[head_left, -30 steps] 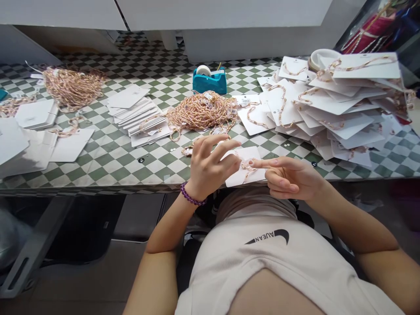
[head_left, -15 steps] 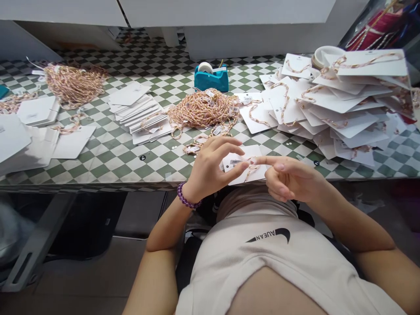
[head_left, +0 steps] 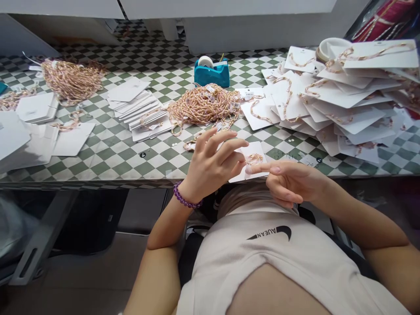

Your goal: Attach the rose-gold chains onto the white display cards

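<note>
A white card [head_left: 257,148] lies at the table's front edge, with a pink-and-gold beaded string [head_left: 255,159] bunched on it. My left hand [head_left: 213,159], a purple bead bracelet [head_left: 183,197] at its wrist, is over the card's left part. Its thumb and index finger come together there; whatever is between them is hidden. The other fingers are raised and spread. From the right, my right hand [head_left: 292,179] reaches in with its index finger stretched out, its tip at the card below the beads. Its thumb rests along that finger and the remaining fingers are loosely bent, holding nothing visible.
Behind the hands lies a heap of beaded strings [head_left: 203,105], with a teal tape dispenser [head_left: 213,76] beyond it. Stacked white cards [head_left: 127,94] are left of it. Carded strings [head_left: 341,96] pile high at right. Another bead bundle [head_left: 72,81] lies far left.
My left hand has lifted and turned, its fingers now more raised over the card. The right index fingertip has moved slightly down and left. More of the beaded string shows.
</note>
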Available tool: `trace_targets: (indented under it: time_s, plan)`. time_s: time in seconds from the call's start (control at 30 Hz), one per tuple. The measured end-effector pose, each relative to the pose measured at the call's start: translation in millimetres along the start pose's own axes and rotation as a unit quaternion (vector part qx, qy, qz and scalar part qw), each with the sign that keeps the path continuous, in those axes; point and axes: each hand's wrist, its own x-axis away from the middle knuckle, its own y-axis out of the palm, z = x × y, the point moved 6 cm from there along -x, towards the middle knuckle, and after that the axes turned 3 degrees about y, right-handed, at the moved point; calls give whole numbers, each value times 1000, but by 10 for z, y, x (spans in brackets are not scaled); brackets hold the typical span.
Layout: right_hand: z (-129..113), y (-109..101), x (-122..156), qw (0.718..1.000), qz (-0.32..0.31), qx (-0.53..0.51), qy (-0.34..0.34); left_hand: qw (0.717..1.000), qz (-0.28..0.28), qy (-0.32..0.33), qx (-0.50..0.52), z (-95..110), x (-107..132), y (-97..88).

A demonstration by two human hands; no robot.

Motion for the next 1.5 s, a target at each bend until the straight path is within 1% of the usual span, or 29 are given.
trace_targets:
  time_s: [0.1, 0.2, 0.3, 0.37, 0.4, 0.43, 0.5, 0.53, 0.6, 0.63, 0.67, 0.7, 0.77, 0.8, 0.83, 0.87, 0.93, 1.03, 1.1, 1.2, 1.27, 1.4, 1.47, 1.5]
  plan:
    - [-11, 12, 51, 999, -4, -49, 7, 1000, -26, 13, 3, -6, 5, 8]
    - [-36, 38, 133, 996, -1, -84, -8, 999, -24, 23, -15, -2, 0, -5]
    - [-32, 53, 200, 997, 0, -75, -18, 999, -50, -4, -5, -25, -19, 14]
    - [-8, 42, 212, 997, -1, -70, -16, 997, -70, -27, 6, -48, -24, 30]
    - [9, 29, 209, 997, -2, -71, -12, 997, -71, -31, 8, -57, -22, 27]
    - [28, 11, 203, 997, -1, -73, -7, 998, -63, -30, 5, -62, -17, 12]
    - [63, -47, 187, 998, 14, -62, -2, 999, -23, -19, -14, -73, 4, -46]
    - [69, -79, 181, 999, 26, -42, -9, 999, 6, -15, -28, -79, 19, -82]
    - [48, -138, 176, 996, 67, 36, -51, 997, 63, -13, -50, -87, 47, -144]
    - [26, -156, 176, 988, 95, 94, -80, 995, 86, -13, -54, -84, 55, -163]
    - [-3, -162, 176, 972, 128, 161, -112, 993, 104, -14, -51, -75, 56, -172]
    - [-33, -153, 175, 948, 163, 232, -143, 992, 119, -12, -44, -60, 52, -173]
    - [-69, -86, 143, 887, 218, 362, -186, 989, 143, -13, -30, -20, 37, -163]
    - [-73, -32, 107, 861, 229, 406, -203, 988, 151, -15, -29, 1, 29, -152]
    - [-69, 24, 61, 845, 230, 432, -217, 987, 157, -17, -31, 22, 24, -141]
    - [-63, 73, 11, 838, 227, 440, -230, 986, 162, -18, -36, 43, 23, -128]
    - [-58, 144, -74, 837, 226, 424, -261, 985, 166, -14, -46, 82, 29, -102]
    - [-76, 186, -123, 828, 244, 395, -314, 986, 162, -8, -48, 116, 56, -63]
    - [-84, 191, -117, 821, 252, 386, -337, 988, 147, -11, -39, 120, 72, -34]
    - [-104, 167, -76, 815, 275, 368, -352, 994, 104, -29, -24, 106, 78, 19]
    - [-126, 145, -43, 812, 295, 354, -358, 995, 79, -53, -1, 76, 72, 39]
    - [-169, 120, 2, 805, 317, 341, -367, 988, 87, -113, 54, -16, 54, -2]
    - [-185, 105, 16, 797, 325, 350, -370, 987, 77, -120, 73, -33, 37, -3]
    - [-195, 95, 27, 786, 334, 362, -373, 987, 66, -119, 86, -30, 28, 7]
